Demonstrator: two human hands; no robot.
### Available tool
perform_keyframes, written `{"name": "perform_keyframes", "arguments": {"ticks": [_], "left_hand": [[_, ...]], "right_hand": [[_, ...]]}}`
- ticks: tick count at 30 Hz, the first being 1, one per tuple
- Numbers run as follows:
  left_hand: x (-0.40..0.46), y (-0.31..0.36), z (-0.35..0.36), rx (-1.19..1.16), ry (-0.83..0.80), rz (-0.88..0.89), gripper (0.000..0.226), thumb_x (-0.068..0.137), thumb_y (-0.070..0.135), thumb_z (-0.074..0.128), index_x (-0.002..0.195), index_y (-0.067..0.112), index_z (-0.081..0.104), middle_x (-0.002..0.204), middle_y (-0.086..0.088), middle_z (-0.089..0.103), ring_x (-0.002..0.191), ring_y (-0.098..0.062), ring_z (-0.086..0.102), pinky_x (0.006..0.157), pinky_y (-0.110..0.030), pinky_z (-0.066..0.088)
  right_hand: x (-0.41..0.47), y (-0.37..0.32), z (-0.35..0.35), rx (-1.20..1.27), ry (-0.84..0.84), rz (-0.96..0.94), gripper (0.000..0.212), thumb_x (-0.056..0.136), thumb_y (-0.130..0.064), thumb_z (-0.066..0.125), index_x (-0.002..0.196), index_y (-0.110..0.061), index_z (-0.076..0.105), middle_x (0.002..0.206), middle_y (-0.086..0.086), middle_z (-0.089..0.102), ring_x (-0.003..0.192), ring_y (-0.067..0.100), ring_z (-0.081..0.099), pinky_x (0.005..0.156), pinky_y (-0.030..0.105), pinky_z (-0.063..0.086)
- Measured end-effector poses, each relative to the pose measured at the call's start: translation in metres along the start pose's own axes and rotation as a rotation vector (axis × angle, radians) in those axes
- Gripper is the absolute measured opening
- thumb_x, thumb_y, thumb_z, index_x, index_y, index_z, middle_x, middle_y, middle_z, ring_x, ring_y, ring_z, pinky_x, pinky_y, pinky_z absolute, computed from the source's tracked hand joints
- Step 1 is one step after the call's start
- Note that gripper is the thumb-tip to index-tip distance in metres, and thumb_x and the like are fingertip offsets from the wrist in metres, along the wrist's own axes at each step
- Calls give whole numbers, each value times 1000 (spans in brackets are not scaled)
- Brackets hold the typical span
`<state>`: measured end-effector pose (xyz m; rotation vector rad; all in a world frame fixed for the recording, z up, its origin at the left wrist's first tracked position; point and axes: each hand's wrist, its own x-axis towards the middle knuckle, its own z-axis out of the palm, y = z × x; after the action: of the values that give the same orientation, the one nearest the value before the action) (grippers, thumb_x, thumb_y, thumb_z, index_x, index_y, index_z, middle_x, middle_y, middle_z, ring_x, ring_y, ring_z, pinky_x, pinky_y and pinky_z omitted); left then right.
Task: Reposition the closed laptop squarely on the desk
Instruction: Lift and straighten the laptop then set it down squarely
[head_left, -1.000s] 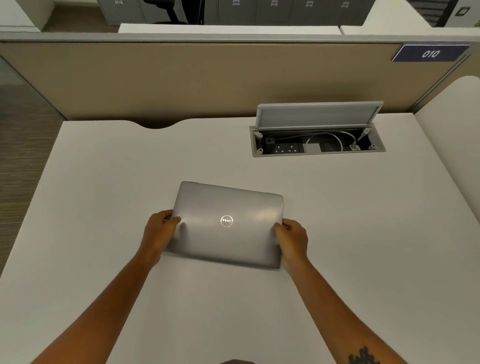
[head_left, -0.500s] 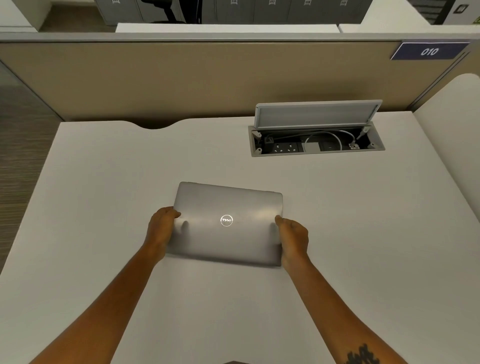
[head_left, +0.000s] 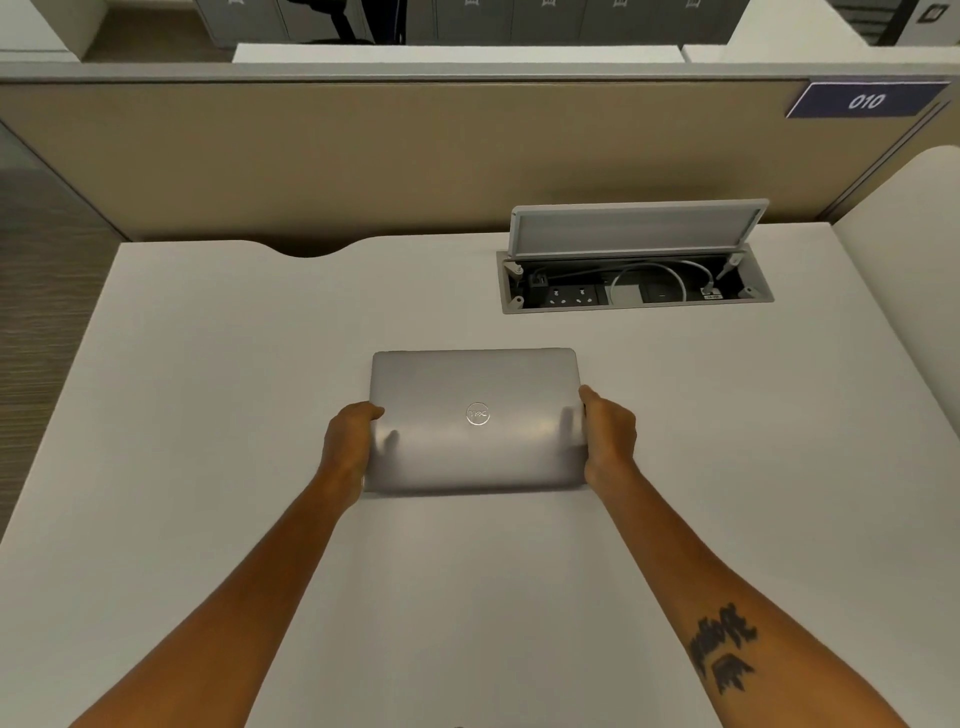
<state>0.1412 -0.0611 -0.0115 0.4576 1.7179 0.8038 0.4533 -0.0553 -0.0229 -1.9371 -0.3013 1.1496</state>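
A closed silver laptop (head_left: 475, 395) with a round logo on its lid lies flat in the middle of the white desk (head_left: 208, 364). Its edges now run parallel to the desk's back edge. My left hand (head_left: 349, 441) grips the laptop's left side, thumb on the lid. My right hand (head_left: 609, 439) grips the right side in the same way. The near corners of the laptop are partly covered by my hands.
An open cable box (head_left: 636, 283) with sockets and a white cable sits recessed in the desk behind and right of the laptop, its lid standing up. A beige partition (head_left: 415, 156) bounds the back. A second desk (head_left: 914, 218) adjoins at the right.
The laptop has been turned counter-clockwise from a skewed position to square with the desk, and it sits slightly further right. Both hands stayed on its sides.
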Motion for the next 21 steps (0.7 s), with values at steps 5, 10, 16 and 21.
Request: {"name": "perform_keyframes", "arguments": {"ticks": [5, 10, 16, 21], "left_hand": [[3, 4, 13, -15, -7, 0, 47, 85, 37, 62, 124, 13, 69, 138, -15, 67, 130, -39, 60, 117, -57, 46], [13, 5, 20, -7, -14, 12, 67, 76, 43, 61, 134, 11, 67, 141, -15, 66, 133, -40, 59, 118, -57, 45], [21, 7, 27, 14, -6, 21, 60, 85, 39, 61, 136, 9, 66, 143, -16, 66, 135, -41, 58, 119, -57, 44], [25, 4, 30, 20, -10, 34, 47, 94, 33, 58, 132, 8, 68, 139, -17, 68, 126, -38, 62, 116, -54, 47]], "right_hand": [[13, -14, -2, -27, -16, -2, 34, 97, -40, 69, 83, -9, 66, 96, 11, 71, 86, 26, 59, 75, 35, 46], [23, -25, -3, -68, -16, -8, 36, 95, -43, 69, 96, -7, 73, 111, 15, 76, 92, 28, 63, 76, 35, 48], [28, -29, -2, -81, -20, -22, 39, 97, -42, 68, 105, -4, 75, 113, 14, 76, 92, 26, 62, 70, 33, 47], [29, -30, -3, -75, -24, -24, 31, 98, -39, 68, 97, -8, 73, 111, 13, 75, 90, 25, 61, 68, 32, 46]]}}
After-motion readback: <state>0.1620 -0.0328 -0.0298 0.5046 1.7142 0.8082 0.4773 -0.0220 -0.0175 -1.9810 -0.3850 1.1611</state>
